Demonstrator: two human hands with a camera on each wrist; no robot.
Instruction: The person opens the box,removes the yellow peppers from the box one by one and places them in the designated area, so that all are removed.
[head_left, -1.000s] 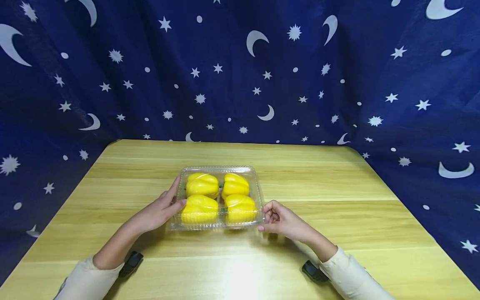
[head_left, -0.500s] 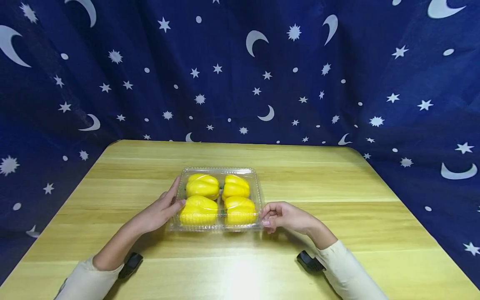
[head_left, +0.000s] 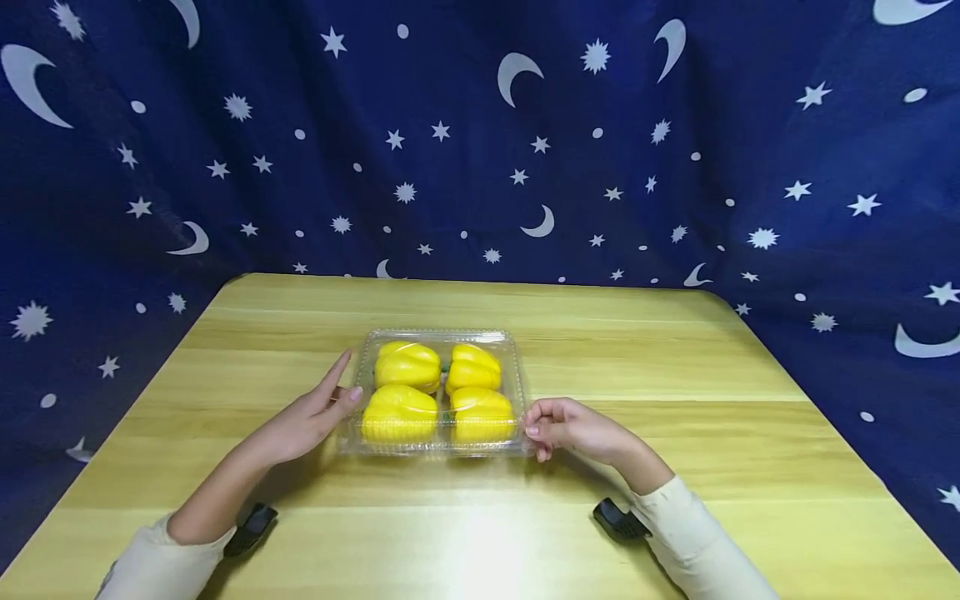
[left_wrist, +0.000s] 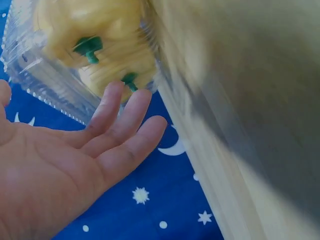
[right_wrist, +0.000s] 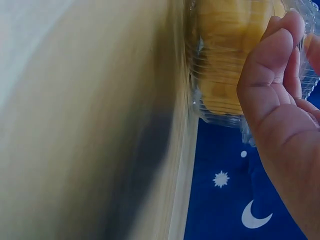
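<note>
Starry cloth [head_left: 465, 87] backs the bench [head_left: 375, 546], where a clear box [head_left: 438, 450] of four yellow peppers [head_left: 400, 414] sits. The left hand [head_left: 303, 425] has just released its edge, fingers straight alongside; the right hand [head_left: 576, 429] pinches its near corner, apparently steadying it alone. No writing is legible.

On the table [head_left: 480, 492], slightly L of ctr., we see the container [head_left: 441, 448]. In it we count 4 peppers, in 2 rows of 2: back L pepper [head_left: 407, 365], back R pepper [head_left: 474, 368], front L pepper [head_left: 400, 414], front R pepper [head_left: 483, 415]. The L hand [head_left: 300, 425] is just beside the container's L wall; the R hand [head_left: 576, 431] is at its front R corner, fingertips on the edge. Nearer us, L & R sleeves [head_left: 697, 533] flank the table's front. The curtain [head_left: 465, 158] hangs behind the table & along both sides.
</note>
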